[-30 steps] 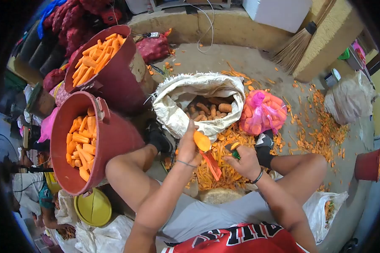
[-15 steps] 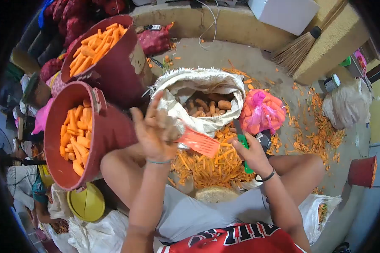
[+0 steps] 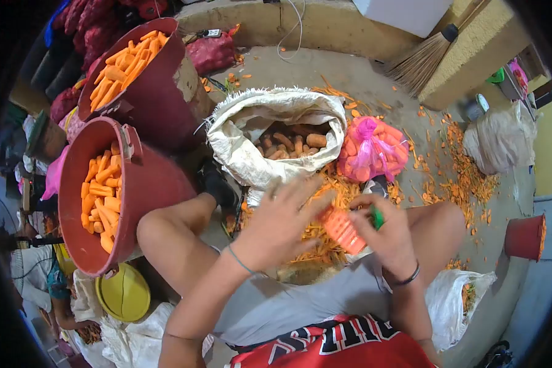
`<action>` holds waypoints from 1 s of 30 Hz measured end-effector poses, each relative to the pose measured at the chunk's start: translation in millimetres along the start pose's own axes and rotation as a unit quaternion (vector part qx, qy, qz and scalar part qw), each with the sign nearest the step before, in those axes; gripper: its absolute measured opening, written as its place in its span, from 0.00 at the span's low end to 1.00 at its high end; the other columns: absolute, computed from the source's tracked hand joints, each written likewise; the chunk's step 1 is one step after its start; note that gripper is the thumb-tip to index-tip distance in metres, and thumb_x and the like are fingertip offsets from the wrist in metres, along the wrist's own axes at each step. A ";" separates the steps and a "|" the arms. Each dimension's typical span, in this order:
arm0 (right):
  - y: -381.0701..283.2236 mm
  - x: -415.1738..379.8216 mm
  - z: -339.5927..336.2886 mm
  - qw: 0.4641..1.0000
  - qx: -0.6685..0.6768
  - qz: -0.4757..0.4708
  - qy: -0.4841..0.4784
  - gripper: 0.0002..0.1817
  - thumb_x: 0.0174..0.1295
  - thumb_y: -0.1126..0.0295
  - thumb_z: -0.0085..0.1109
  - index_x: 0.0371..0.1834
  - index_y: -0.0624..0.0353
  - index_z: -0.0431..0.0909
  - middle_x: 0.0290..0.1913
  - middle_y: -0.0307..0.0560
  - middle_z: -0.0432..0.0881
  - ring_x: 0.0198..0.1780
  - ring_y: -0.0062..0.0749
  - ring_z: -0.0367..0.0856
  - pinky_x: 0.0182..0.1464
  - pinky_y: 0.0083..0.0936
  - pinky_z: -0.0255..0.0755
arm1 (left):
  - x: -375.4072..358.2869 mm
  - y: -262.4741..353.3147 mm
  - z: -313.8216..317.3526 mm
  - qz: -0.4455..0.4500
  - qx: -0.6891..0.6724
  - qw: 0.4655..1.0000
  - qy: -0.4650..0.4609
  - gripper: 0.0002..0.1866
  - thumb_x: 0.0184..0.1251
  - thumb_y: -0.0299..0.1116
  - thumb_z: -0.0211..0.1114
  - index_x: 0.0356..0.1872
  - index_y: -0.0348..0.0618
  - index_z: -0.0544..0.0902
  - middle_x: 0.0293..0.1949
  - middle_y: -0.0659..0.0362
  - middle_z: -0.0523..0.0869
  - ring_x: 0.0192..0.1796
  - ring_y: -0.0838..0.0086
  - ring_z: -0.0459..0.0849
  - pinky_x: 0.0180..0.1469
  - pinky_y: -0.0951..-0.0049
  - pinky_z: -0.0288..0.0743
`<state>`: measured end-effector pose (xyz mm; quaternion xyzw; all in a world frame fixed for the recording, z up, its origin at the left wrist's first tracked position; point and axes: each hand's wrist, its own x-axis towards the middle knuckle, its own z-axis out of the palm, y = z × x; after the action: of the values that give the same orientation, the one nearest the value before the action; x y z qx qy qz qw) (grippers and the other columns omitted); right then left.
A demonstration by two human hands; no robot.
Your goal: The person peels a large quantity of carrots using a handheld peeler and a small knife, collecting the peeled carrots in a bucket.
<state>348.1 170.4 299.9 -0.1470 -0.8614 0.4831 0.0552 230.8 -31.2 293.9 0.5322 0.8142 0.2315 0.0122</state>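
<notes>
My left hand point(image 3: 282, 224) is blurred, its fingers spread over the carrot peelings point(image 3: 316, 236) between my legs. Near its fingertips is a flat, orange-red slotted piece point(image 3: 348, 233), whose far end lies beside my right hand's fingers. My right hand point(image 3: 389, 236) is closed around a green-handled knife point(image 3: 376, 216); its blade is hidden. Just beyond my hands, an open white sack point(image 3: 239, 156) holds unpeeled carrots point(image 3: 288, 142). To its right sits a pink plastic bag point(image 3: 374, 150) full of carrots.
Two large red tubs, a near one point(image 3: 150, 190) and a far one point(image 3: 159, 98), hold peeled carrots on the left. A yellow lid point(image 3: 122, 293) lies below. Peelings litter the floor on the right, near a broom point(image 3: 420, 61) and a small red bucket point(image 3: 524, 236).
My left hand has lowered and moved right, toward my right hand. The slotted piece has shifted right to beside my right hand. The view has tilted slightly.
</notes>
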 end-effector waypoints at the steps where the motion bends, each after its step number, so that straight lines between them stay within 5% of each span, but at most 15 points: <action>1: -6.0 -7.0 5.5 1.000 0.012 0.003 -0.020 0.14 0.62 0.71 0.67 0.49 0.63 0.80 0.28 0.47 0.85 0.28 0.21 0.82 0.34 0.23 0.75 | -5.6 3.3 6.5 -0.001 -0.032 0.999 -0.044 0.28 0.56 0.40 0.73 0.58 0.44 0.77 0.60 0.52 0.78 0.66 0.57 0.73 0.66 0.57 0.66; 3: -22.1 -18.8 13.9 0.998 0.039 0.006 -0.058 0.15 0.62 0.71 0.67 0.50 0.62 0.79 0.29 0.46 0.85 0.28 0.21 0.81 0.35 0.23 0.76 | -11.8 3.9 16.7 -0.002 -0.092 0.987 -0.130 0.23 0.58 0.38 0.72 0.53 0.44 0.78 0.54 0.53 0.81 0.60 0.59 0.77 0.61 0.56 0.68; 5: -20.1 -27.2 24.8 0.973 0.223 0.033 -0.054 0.17 0.71 0.61 0.58 0.55 0.61 0.74 0.33 0.41 0.81 0.27 0.19 0.76 0.32 0.20 0.71 | -16.9 4.6 14.1 -0.093 -0.252 0.963 -0.039 0.11 0.68 0.36 0.64 0.43 0.41 0.76 0.42 0.56 0.84 0.47 0.65 0.82 0.50 0.60 0.73; 7: -1.9 -36.2 49.8 0.900 0.433 0.044 0.002 0.19 0.76 0.56 0.50 0.57 0.61 0.71 0.35 0.39 0.78 0.27 0.18 0.72 0.30 0.18 0.68 | -31.7 9.0 32.1 -0.243 -0.463 0.849 0.075 0.11 0.72 0.38 0.62 0.38 0.40 0.76 0.40 0.56 0.84 0.43 0.67 0.84 0.46 0.63 0.75; 8: -1.1 -41.0 55.7 0.909 0.408 0.088 -0.019 0.22 0.79 0.53 0.39 0.58 0.62 0.68 0.35 0.39 0.75 0.28 0.17 0.69 0.29 0.17 0.64 | -31.4 11.7 47.5 -0.261 -0.604 0.724 0.208 0.17 0.80 0.43 0.51 0.36 0.40 0.73 0.36 0.54 0.83 0.39 0.68 0.84 0.44 0.66 0.77; 11: 6.9 -51.4 59.9 0.918 0.363 0.115 -0.107 0.18 0.79 0.58 0.42 0.54 0.63 0.70 0.37 0.41 0.78 0.30 0.17 0.74 0.32 0.17 0.68 | -25.7 20.0 39.9 -0.323 -0.726 0.514 0.324 0.23 0.81 0.52 0.45 0.35 0.42 0.71 0.33 0.51 0.83 0.40 0.60 0.85 0.45 0.62 0.81; 12: 6.2 -52.1 63.9 0.927 0.341 0.108 -0.112 0.16 0.78 0.60 0.44 0.52 0.63 0.71 0.37 0.41 0.79 0.32 0.18 0.76 0.33 0.17 0.70 | -26.3 19.6 37.3 -0.327 -0.740 0.492 0.321 0.25 0.81 0.55 0.42 0.35 0.43 0.71 0.33 0.52 0.82 0.40 0.60 0.85 0.45 0.63 0.82; 17: -24.0 -49.0 84.8 0.918 0.379 0.113 -0.025 0.09 0.73 0.69 0.54 0.43 0.65 0.77 0.34 0.42 0.84 0.34 0.20 0.82 0.36 0.19 0.75 | -28.3 26.4 37.2 -0.301 -0.730 0.501 0.354 0.25 0.81 0.55 0.44 0.34 0.43 0.71 0.32 0.54 0.80 0.38 0.63 0.85 0.45 0.63 0.81; 30: -20.5 -38.1 90.6 0.966 0.222 0.130 0.005 0.12 0.60 0.70 0.68 0.26 0.63 0.76 0.18 0.37 0.73 0.22 0.14 0.66 0.24 0.19 0.62 | -38.9 32.0 41.5 -0.269 -0.696 0.546 0.381 0.23 0.81 0.54 0.45 0.34 0.44 0.70 0.31 0.55 0.77 0.37 0.65 0.81 0.46 0.62 0.79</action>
<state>358.7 74.7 271.3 -0.2447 -0.7057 0.6644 0.0275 286.2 -39.6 260.5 -0.0250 0.4313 0.8926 0.1292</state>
